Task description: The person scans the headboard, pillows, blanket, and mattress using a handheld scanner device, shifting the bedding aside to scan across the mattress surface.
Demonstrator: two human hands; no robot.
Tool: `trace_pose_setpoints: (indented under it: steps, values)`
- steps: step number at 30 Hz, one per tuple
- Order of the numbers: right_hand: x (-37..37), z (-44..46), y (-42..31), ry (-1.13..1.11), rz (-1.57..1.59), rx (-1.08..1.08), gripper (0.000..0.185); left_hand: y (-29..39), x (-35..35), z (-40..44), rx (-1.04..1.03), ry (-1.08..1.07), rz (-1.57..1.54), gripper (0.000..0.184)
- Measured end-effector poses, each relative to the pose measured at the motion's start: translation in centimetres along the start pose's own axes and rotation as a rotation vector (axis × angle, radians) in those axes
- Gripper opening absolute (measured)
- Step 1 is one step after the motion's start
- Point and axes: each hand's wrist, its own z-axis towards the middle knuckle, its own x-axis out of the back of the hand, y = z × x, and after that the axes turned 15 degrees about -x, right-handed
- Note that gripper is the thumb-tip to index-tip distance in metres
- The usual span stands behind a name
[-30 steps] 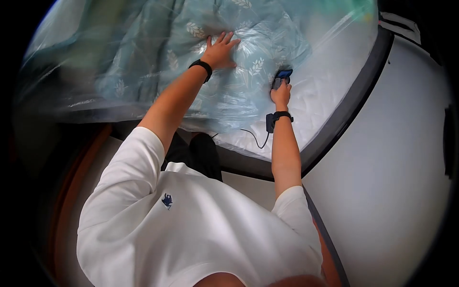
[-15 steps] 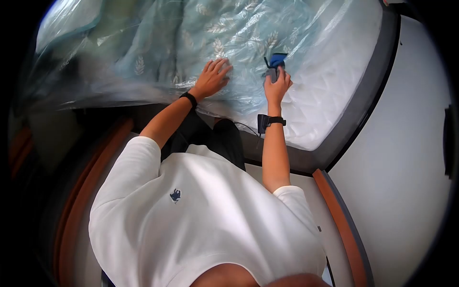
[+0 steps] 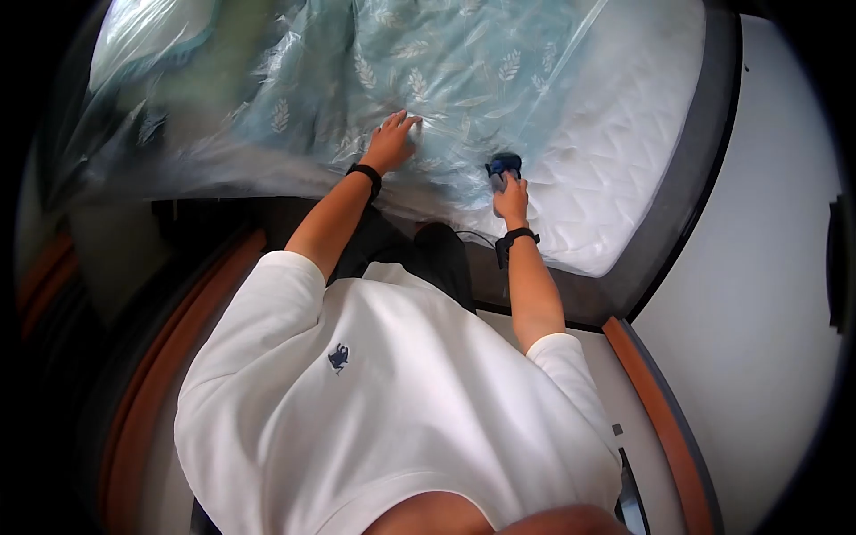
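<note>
A teal leaf-patterned quilt (image 3: 464, 67) lies under clear plastic film on a white quilted mattress (image 3: 606, 165). My left hand (image 3: 390, 143) rests on the film with its fingers apart and holds nothing. To its right, my right hand (image 3: 511, 196) is closed round a small dark blue and black device (image 3: 505, 167), which sits low over the film near the mattress's front edge. What the device is cannot be made out. A black band circles each wrist, and a thin dark cable runs near the right one.
The bed's grey frame (image 3: 687, 178) curves round the mattress at the right, beside a white wall (image 3: 758, 196). Brown-red wooden edges (image 3: 664, 428) stand at the lower right and lower left. A white pillow-like shape (image 3: 147, 40) lies under film at the upper left.
The view has shifted over the bed. My left hand has drawn back from the quilt's middle toward the front edge. My right hand has come nearer that edge with the device, now lower on the film.
</note>
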Motion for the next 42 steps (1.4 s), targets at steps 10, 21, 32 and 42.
trace_pose_setpoints:
  steps: [10, 21, 32, 42]
  values:
    - [1.4, -5.2, -9.6, -0.174, 0.816, 0.200, 0.046, 4.7, 3.8, -3.2, -0.266, 0.111, -0.100, 0.096]
    - [-0.9, -1.3, -12.8, 0.318, 0.179, 0.150, 0.076, 2.2, 3.8, -1.2, 0.145, 0.330, -0.510, 0.045]
    - [1.2, 1.1, -9.0, 0.187, 0.160, 0.080, 0.078, -1.1, 4.3, -0.9, -0.102, 0.210, -0.204, 0.077]
    - [2.4, 4.5, -8.9, -0.060, -0.028, 0.042, 0.076, 9.4, -2.5, 1.5, -0.199, 0.204, -0.031, 0.074]
